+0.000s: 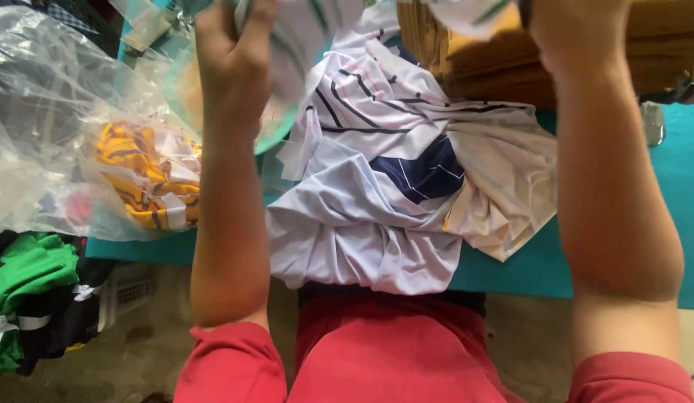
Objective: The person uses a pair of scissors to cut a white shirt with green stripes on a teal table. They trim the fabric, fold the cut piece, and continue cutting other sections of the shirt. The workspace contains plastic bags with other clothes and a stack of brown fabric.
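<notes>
We see the left hand (pixel 231 56) with fingers clenched on a white, dark-striped fabric garment (pixel 377 186) that hangs down to the teal worktop's (pixel 526 269) near edge. The right hand (pixel 578 30) is raised at the frame's top; its fingers we cannot make out. Clear plastic bags (pixel 56 127) lie at the worktop's left edge.

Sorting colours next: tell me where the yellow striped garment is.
In the head view, the yellow garment lies at left inside a clear plastic bag on the teal table, beside the left hand.

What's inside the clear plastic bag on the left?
Inside the clear plastic bag lies a folded yellow garment with dark stripes. Anything deeper inside is blurred by the crinkled plastic.
</notes>
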